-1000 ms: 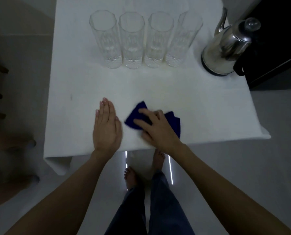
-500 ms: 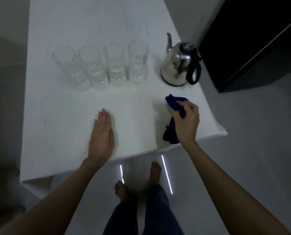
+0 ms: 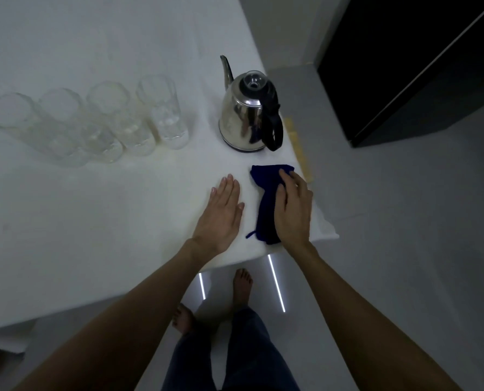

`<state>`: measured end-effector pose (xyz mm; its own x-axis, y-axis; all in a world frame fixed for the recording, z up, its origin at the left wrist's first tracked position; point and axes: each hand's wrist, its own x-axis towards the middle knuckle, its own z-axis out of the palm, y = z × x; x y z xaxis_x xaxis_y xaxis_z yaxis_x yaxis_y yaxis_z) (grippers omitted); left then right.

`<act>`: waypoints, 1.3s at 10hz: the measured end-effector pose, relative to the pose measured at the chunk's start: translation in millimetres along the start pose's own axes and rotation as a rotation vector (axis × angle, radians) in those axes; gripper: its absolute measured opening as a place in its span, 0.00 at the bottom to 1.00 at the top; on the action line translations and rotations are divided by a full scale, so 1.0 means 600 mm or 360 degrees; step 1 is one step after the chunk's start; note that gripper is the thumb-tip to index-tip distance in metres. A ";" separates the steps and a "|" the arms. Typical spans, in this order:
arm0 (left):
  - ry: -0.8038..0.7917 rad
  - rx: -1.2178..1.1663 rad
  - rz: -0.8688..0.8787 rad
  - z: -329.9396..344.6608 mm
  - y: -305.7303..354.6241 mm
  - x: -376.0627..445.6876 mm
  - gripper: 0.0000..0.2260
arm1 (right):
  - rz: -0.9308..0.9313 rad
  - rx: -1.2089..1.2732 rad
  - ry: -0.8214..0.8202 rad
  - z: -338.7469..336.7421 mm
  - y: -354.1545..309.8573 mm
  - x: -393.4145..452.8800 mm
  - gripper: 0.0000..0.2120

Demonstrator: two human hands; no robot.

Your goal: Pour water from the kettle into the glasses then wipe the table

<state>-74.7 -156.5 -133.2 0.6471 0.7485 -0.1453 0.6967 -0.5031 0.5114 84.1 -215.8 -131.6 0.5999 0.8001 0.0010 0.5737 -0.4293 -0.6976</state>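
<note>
Risk: bumping kettle (image 3: 246,119) at 12 o'clock while wiping with cloth (image 3: 266,204) gripped by right hand (image 3: 293,210); left hand (image 3: 221,213) flat, empty.

Kettle (image 3: 243,119) upright beside 4 glasses (image 3: 108,122); blue cloth (image 3: 266,193) nearer.
</note>
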 end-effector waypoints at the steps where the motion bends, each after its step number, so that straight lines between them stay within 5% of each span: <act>1: -0.0039 -0.0015 -0.0019 0.009 0.021 0.014 0.28 | -0.0066 -0.0180 0.0115 -0.007 0.022 -0.006 0.21; 4: -0.0106 0.0248 0.0188 0.039 0.060 0.046 0.27 | -0.0241 -0.0270 0.0120 -0.036 0.090 0.007 0.10; 5: -0.0070 0.0377 0.0179 0.042 0.063 0.040 0.27 | -0.0320 -0.0435 0.0168 -0.033 0.094 0.010 0.14; 6: -0.0056 0.0399 0.0143 0.053 0.063 0.030 0.26 | -0.0748 -0.0588 0.0028 -0.029 0.108 0.011 0.20; 8: -0.0166 0.0388 0.0103 0.053 0.058 0.026 0.29 | -0.0811 -0.0525 -0.0150 -0.018 0.126 0.007 0.22; 11: -0.0309 0.0326 -0.0014 0.000 0.074 0.026 0.28 | -0.0781 -0.0621 -0.0359 -0.057 0.065 0.034 0.23; 13: -0.0085 0.0405 -0.0107 -0.151 0.094 0.040 0.24 | -0.0894 -0.0668 -0.0368 -0.126 -0.070 0.097 0.23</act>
